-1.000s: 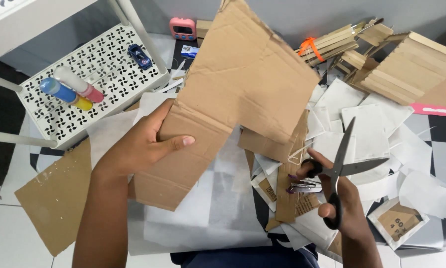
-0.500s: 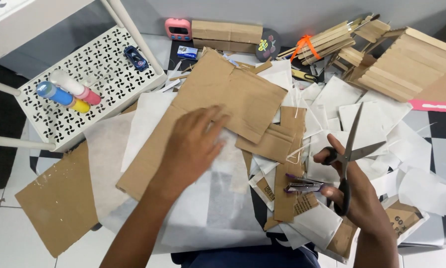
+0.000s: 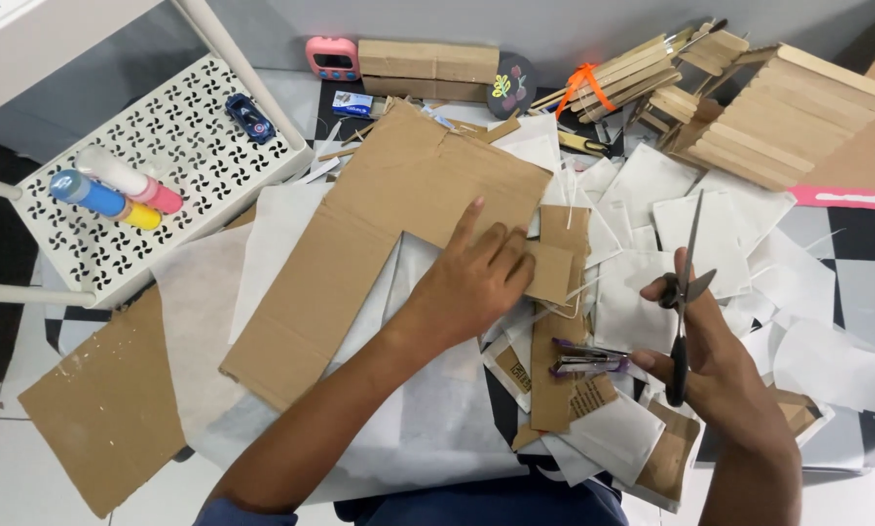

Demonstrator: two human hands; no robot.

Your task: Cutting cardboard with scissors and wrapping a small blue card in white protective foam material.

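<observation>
Cardboard lay under my left hand (image 3: 476, 282): a small square cardboard piece (image 3: 550, 272) sat at my fingertips, touching them on the right, while my palm pressed flat, fingers spread a little, on the near right edge of the large cardboard sheet (image 3: 379, 234). That sheet stretched from my hand away to the left, resting on white paper sheets (image 3: 710, 224) that covered the floor. My right hand (image 3: 710, 360) was well to the right and slightly nearer, closed around the handles of the scissors (image 3: 684, 297), whose blades pointed to the far side, nearly shut. Between my 2 hands, just near of the small piece, lay a purple stapler (image 3: 588, 357) on a narrow cardboard strip (image 3: 554, 380). Far left stood a white perforated shelf (image 3: 165, 166) holding 3 paint tubes (image 3: 116, 188).
</observation>
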